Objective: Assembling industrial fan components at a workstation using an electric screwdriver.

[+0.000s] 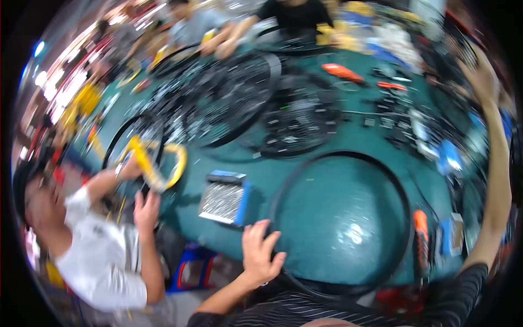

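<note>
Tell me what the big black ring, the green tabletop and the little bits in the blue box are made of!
Black ring: maybe plastic or painted metal; smooth and dark, so hard to tell.
Green tabletop: perhaps rubber or vinyl; smooth, with a shiny glare patch.
Little bits: probably metal; bright silvery glints.

left hand (261, 253) low, fingers (254, 233) spread apart; right arm (497, 174) outstretched far forward, right hand (481, 76) blurred.

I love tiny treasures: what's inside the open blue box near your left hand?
Small silvery pieces fill the box. They cover its bottom, so whatever lies beneath can't be seen.
</note>
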Demonstrator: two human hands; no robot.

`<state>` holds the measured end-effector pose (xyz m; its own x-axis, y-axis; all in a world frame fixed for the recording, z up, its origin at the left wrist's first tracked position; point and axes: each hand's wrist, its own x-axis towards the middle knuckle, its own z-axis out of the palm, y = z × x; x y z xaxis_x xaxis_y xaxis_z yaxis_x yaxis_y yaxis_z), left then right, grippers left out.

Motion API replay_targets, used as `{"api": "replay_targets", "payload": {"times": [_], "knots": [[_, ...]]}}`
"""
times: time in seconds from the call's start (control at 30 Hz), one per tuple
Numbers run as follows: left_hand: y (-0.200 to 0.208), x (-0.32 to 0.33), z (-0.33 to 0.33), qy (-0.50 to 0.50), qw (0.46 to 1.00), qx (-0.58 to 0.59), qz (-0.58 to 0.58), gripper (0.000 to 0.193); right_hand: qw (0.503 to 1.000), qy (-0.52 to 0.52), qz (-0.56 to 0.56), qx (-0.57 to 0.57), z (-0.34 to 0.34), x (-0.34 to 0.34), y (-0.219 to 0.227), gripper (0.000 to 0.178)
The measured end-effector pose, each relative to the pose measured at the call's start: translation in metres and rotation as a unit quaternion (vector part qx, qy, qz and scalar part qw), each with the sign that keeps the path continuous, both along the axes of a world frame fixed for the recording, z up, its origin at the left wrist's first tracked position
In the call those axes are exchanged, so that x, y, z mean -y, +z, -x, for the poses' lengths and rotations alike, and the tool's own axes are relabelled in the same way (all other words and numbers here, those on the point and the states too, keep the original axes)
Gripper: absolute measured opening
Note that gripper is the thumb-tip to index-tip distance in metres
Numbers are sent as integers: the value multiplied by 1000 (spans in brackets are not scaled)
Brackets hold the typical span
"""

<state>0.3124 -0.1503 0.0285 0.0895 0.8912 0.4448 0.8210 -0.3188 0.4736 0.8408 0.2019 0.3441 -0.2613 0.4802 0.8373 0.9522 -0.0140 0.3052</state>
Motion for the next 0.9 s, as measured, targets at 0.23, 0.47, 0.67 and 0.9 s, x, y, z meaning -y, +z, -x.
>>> {"api": "replay_targets", "payload": {"times": [0.23,0.47,0.67,0.9], "knots": [[45,-23,-2,-121,936,332,-4,71,746,353,67,-561,17,204,79,21],[100,-52,-22,-483,451,722,205,104,495,431,152,-739,95,290,-82,38],[231,-2,-39,-525,488,683,141,121,215,351,141,-900,141,330,-171,47],[142,50,-96,-506,572,645,28,129,10,428,144,-892,234,349,-218,62]]}}
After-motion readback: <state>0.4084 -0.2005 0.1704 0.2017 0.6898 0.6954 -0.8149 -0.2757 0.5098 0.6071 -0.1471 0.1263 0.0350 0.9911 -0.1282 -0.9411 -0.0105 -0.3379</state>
